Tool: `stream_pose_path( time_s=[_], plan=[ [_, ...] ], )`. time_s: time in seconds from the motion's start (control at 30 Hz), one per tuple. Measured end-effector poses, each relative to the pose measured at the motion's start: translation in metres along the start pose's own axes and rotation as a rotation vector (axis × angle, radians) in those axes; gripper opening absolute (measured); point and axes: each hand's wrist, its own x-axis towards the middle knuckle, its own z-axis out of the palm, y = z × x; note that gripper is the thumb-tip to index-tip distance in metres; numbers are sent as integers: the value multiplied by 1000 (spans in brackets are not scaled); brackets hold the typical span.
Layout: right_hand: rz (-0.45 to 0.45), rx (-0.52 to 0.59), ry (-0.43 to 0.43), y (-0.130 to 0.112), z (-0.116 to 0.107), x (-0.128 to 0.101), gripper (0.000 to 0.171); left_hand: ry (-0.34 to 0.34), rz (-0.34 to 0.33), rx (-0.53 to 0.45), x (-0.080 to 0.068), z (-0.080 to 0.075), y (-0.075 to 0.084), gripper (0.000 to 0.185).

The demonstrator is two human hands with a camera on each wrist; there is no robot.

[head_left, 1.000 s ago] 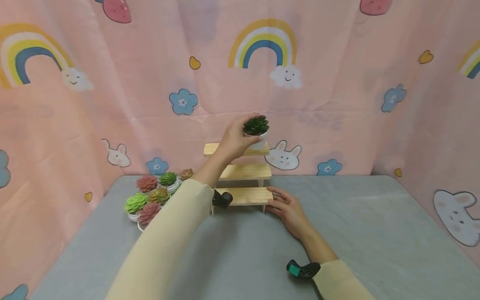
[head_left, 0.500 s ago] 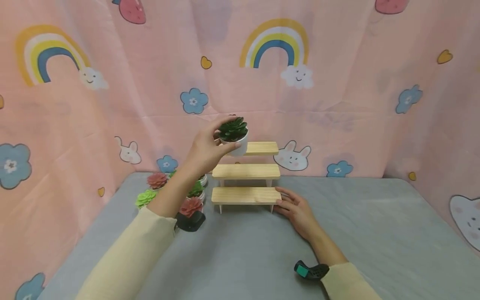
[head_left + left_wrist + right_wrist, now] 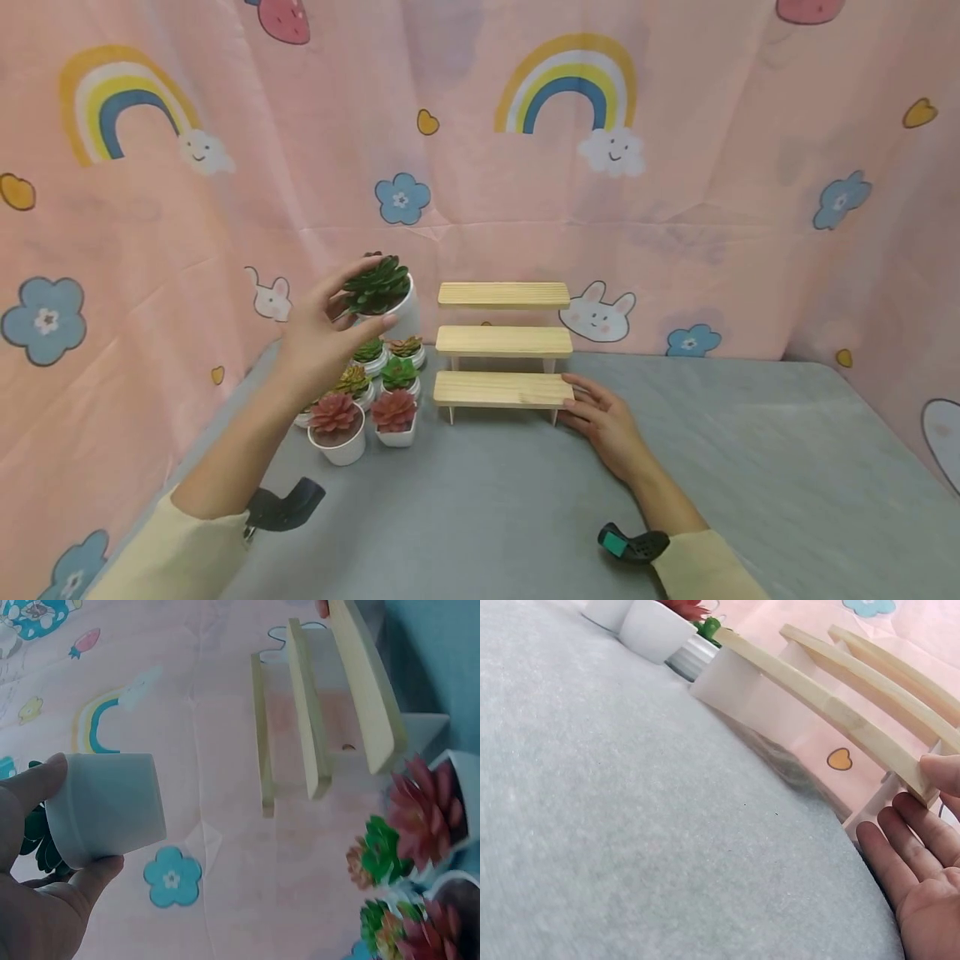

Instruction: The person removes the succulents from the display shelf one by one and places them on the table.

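Above the clustered pots (image 3: pixel 363 400), left hand (image 3: pixel 322 337) grips succulent pot (image 3: pixel 384 293).

Right hand (image 3: pixel 922 877) at lower right, fingers straight, thumb tip touching end of lowest wooden shelf (image 3: pixel 817 701). Grey mat (image 3: pixel 630 825) across left and centre. White pots (image 3: pixel 654 628) at top left.
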Motion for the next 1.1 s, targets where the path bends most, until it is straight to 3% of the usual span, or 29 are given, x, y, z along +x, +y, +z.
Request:
stream_pose_path(
  time_s=[0.4,0.73,1.1],
  plan=[
    [-10,-13,4,-1,-2,-1,53,86,-60,133,-50,-45,-28,68],
    [-25,-6,-4,-1,0,-2,54,129,-87,174,-91,-75,-73,70],
    [-31,-6,-1,1,1,-2,54,120,-157,214,-131,-90,-123,71]
  ],
)
